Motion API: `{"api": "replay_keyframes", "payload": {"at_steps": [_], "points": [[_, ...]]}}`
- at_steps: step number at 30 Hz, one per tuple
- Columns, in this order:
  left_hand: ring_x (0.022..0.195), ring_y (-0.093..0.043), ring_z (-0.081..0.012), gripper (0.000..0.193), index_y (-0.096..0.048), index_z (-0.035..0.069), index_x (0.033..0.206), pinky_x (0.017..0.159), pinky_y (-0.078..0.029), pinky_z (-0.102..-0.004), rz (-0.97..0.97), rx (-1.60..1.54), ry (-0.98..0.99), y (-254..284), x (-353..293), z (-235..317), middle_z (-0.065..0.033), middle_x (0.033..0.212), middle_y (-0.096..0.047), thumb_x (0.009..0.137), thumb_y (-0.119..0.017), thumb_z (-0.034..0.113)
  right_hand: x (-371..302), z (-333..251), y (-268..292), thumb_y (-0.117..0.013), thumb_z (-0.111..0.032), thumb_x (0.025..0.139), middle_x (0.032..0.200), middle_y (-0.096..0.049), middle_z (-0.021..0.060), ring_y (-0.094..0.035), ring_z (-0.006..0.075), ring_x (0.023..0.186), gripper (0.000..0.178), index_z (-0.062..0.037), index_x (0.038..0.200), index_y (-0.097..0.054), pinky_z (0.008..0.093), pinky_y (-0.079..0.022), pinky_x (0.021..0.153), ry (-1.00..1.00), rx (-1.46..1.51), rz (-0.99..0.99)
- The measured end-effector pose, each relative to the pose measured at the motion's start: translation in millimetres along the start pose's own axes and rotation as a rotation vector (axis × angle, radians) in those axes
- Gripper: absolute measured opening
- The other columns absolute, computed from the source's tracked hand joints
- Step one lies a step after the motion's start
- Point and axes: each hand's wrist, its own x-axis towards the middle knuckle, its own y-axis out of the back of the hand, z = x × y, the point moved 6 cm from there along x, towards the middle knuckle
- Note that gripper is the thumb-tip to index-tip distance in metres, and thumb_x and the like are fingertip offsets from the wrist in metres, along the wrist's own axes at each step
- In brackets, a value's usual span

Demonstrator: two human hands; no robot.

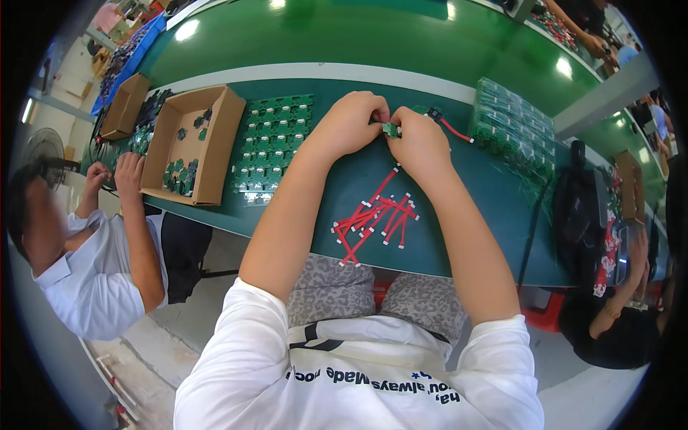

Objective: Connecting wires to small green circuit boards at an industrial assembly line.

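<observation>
Over the green table, my left hand (pixel 350 123) and my right hand (pixel 424 145) meet with fingers pinched on a small green circuit board (pixel 391 130). Both hands hold it between thumbs and fingertips, which hide part of it. Below them lies a loose pile of red cables (pixel 373 221) with white connectors at their ends. One cable reaches up close to my right hand. Just beyond that hand, another red cable (pixel 456 131) lies by a small dark board (pixel 434 113). Left of my hands, green circuit boards (pixel 276 140) are laid out in a sheet of rows.
A cardboard box (pixel 221 147) with loose boards stands to the left, a smaller box (pixel 125 107) beyond it. Stacked green board panels (pixel 514 118) rise at the right, near a black bag (pixel 579 208). Co-workers sit on both sides; a white ledge (pixel 344 72) borders the table's far side.
</observation>
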Motion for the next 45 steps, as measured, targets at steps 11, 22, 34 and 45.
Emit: {"api": "replay_keyframes", "payload": {"at_steps": [11,22,34,45], "points": [[0.074,-0.062,-0.0163,0.016,-0.063,0.0,0.089,0.069,-0.049,-0.0285,0.157,-0.112,-0.034,51.1,-18.3,24.7,-0.0096,0.08,-0.065,0.077,-0.066,0.009,1.5,7.2,13.3,-0.06,-0.009,0.083,0.071,-0.057,0.0057,-0.051,0.0143,0.061,0.007,-0.0034,0.087,-0.058,0.0285,-0.041,0.055,0.027,0.751,-0.002],[0.084,-0.065,-0.0298,0.021,-0.069,0.004,0.094,0.076,-0.051,-0.0385,0.201,0.594,0.608,226.8,-128.5,-164.1,-0.0175,0.089,-0.067,0.078,-0.06,0.013,-4.1,-14.6,14.5,-0.052,-0.007,0.089,0.068,-0.054,0.0012,-0.047,0.0063,0.061,0.005,-0.0026,0.089,-0.05,0.0224,-0.037,0.055,0.043,0.926,-0.061],[0.081,-0.065,-0.0326,0.01,-0.069,0.004,0.076,0.074,-0.052,-0.0397,0.199,0.705,0.59,225.8,-132.3,-167.8,-0.0173,0.081,-0.066,0.068,-0.063,0.007,-10.3,-23.1,13.1,-0.052,-0.006,0.088,0.066,-0.053,0.0014,-0.05,0.0073,0.064,0.005,-0.0022,0.087,-0.051,0.0228,-0.038,0.058,0.111,0.833,-0.189],[0.072,-0.065,-0.0135,0.02,-0.065,-0.005,0.098,0.067,-0.053,-0.0231,0.541,-0.258,0.15,176.8,-58.7,-15.9,-0.0096,0.083,-0.067,0.08,-0.059,0.001,-9.8,-20.3,19.3,-0.054,-0.008,0.088,0.066,-0.053,0.0007,-0.048,0.0062,0.064,0.006,-0.0026,0.087,-0.051,0.0224,-0.037,0.058,0.101,0.889,-0.146]]}}
